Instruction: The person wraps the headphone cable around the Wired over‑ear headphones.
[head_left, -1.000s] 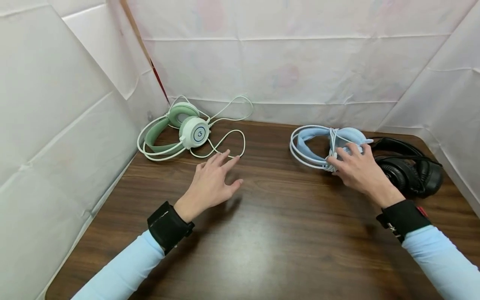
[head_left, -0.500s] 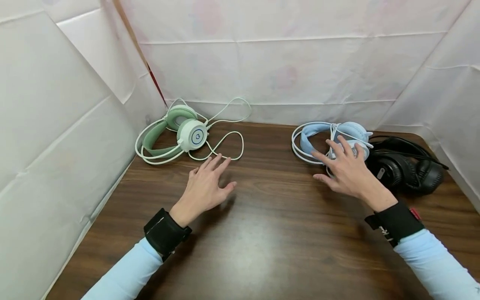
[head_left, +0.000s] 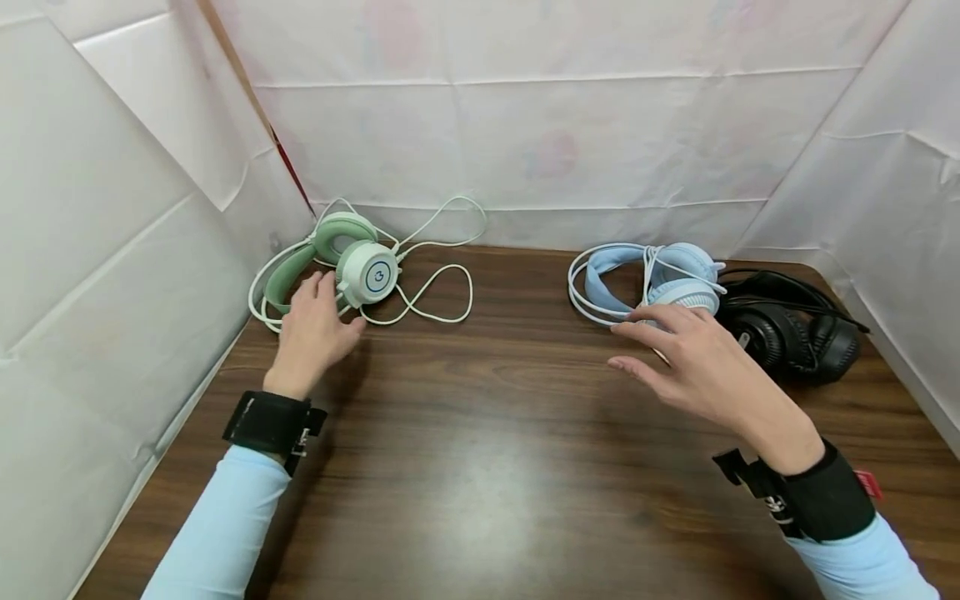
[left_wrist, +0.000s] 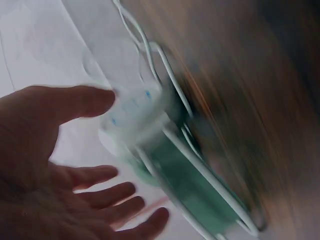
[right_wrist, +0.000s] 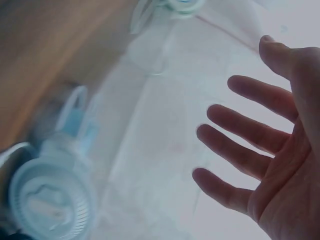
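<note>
The green and white headphones [head_left: 375,272] lie at the back left with their white cable looped beside them. Over the near side of their headband hovers my left hand [head_left: 309,333], fingers spread; the left wrist view shows a gap between thumb and fingers, with the headphones [left_wrist: 135,120] beyond. At the back right lie light blue headphones [head_left: 686,292], their cable wound round them. My right hand [head_left: 697,367] is in front of these, fingers extended and holding nothing. In the right wrist view, the blue earcup [right_wrist: 52,200] is apart from the fingers.
Black headphones [head_left: 787,333] lie right beside the blue pair, close to the table's right edge. White sheeting [head_left: 487,150] walls the brown wooden table [head_left: 480,433] at the back and both sides.
My left hand has moved left, from in front of the cable to the green headphones. The right hand has come back off the blue headphones toward me. The head view has shifted slightly.
</note>
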